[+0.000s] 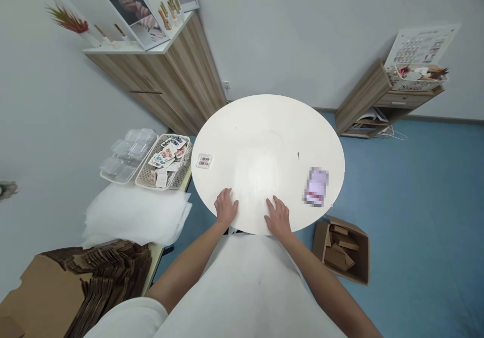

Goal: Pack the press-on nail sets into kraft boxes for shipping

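The left hand (226, 208) and the right hand (279, 218) are held apart, each with its fingers loosely spread and clasped on nothing. Both are rested at the near edge of a white round table (257, 126), by which the space ahead of and between them is filled. Nearest beyond the left hand, to its left, a small clear case (204, 161) with purplish round pieces is set close to the table's edge. To the right of the right hand, a purple object (316, 186) is laid on the tabletop, its details hidden by pixelation. Ahead of that hand, a small dark speck (298, 155) can be seen.

Farther left of the left hand, printed cards (168, 152) are heaped in a white perforated basket (184, 169), beside which clear plastic boxes (138, 146) are stacked. Nearer the body, white sheets (136, 212) are piled next to bundled flat cardboard (56, 292). Below and to the right of the right hand, brown pieces are held in a cardboard box (362, 262) on the blue floor (416, 202). Far ahead, the hands are flanked by a wood-grain cabinet (189, 75) on the left and a shelf unit (359, 101) on the right.
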{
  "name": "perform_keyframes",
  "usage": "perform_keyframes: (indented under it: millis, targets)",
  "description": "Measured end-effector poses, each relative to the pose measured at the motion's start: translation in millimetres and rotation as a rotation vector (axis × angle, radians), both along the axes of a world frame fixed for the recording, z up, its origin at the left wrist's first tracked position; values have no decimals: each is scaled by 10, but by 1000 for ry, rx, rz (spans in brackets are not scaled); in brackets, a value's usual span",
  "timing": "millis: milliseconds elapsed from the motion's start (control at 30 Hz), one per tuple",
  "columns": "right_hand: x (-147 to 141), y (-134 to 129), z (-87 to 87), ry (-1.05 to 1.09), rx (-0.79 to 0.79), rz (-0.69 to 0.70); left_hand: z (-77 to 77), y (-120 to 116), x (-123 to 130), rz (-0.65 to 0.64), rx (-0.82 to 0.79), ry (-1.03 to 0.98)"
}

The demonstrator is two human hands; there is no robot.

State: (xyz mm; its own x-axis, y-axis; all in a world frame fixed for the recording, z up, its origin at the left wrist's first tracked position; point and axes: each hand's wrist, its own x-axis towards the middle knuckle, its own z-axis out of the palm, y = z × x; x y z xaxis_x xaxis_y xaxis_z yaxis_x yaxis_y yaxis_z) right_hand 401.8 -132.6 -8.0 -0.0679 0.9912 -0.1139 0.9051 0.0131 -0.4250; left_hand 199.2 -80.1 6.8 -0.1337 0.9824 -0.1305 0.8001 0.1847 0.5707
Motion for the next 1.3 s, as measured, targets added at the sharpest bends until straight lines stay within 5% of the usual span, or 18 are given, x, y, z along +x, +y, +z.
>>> perform_keyframes:
  millis: [100,233,667,1067,1300]
  targets:
    - [-71,-15,-15,-15,-18,111,-3,-118,21,-237,-13,121]
    - [-144,2,-55,-83,-99,79,-27,-167,49,-391,-158,340]
    - [-148,211,19,-225,-174,24,-89,194,12,-553,-129,455]
    - [-400,165,240,-314,-105,29,-176,212,-261,-593,60,225]
    - [-1125,701,357,-94,-142,90,-163,633,-1081,-202,76,41]
